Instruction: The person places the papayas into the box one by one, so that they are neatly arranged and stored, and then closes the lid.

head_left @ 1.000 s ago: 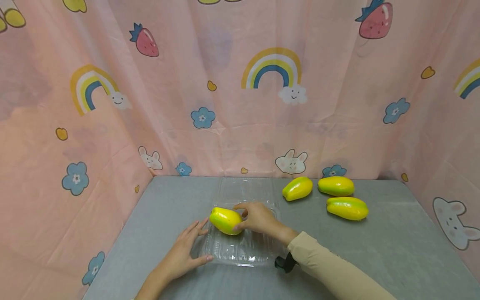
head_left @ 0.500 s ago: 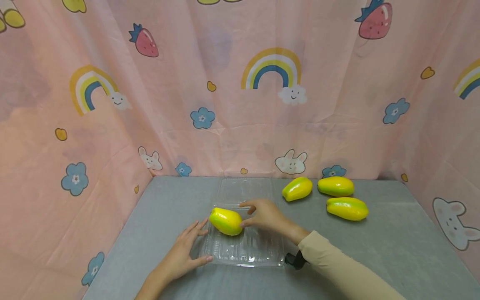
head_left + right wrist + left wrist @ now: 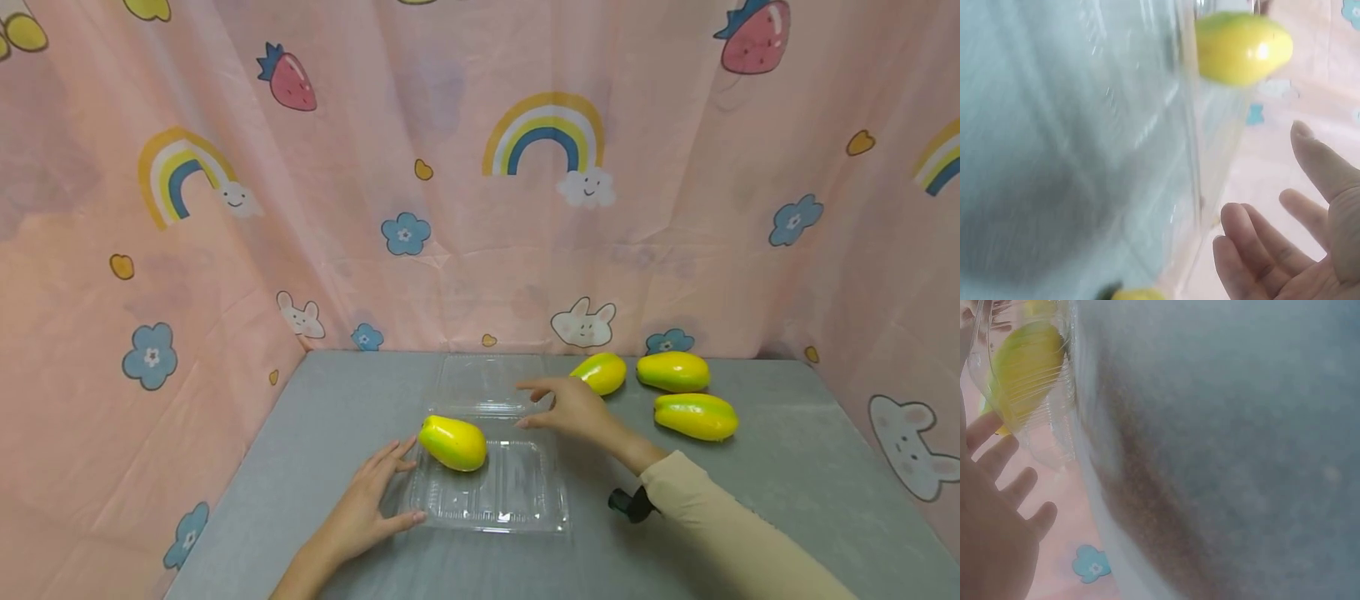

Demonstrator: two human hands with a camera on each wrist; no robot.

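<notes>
A yellow-green papaya (image 3: pixel 453 443) lies in the left part of a clear plastic clamshell box (image 3: pixel 525 492). The box's lid (image 3: pixel 491 382) is folded back toward the curtain. At the box's left edge rests my left hand (image 3: pixel 363 498), fingers spread and its thumb near the front left corner. Through the clear wall in the left wrist view, the papaya (image 3: pixel 1029 365) shows beyond those fingers. My right hand (image 3: pixel 581 414) hovers over the box's right edge, holding nothing, with thumb and fingers apart. It overlaps another papaya (image 3: pixel 602 372) in the head view.
Two more papayas, one at the back (image 3: pixel 672 371) and one in front of it (image 3: pixel 696 417), lie at the right of the grey table (image 3: pixel 787 500). A pink patterned curtain (image 3: pixel 465 283) stands behind and along both sides. A dark wrist device (image 3: pixel 632 504) hangs below the right sleeve.
My right hand has let go of the papaya in the box and moved away to the right and back, toward the other papayas. My left hand has stayed at the box's edge.
</notes>
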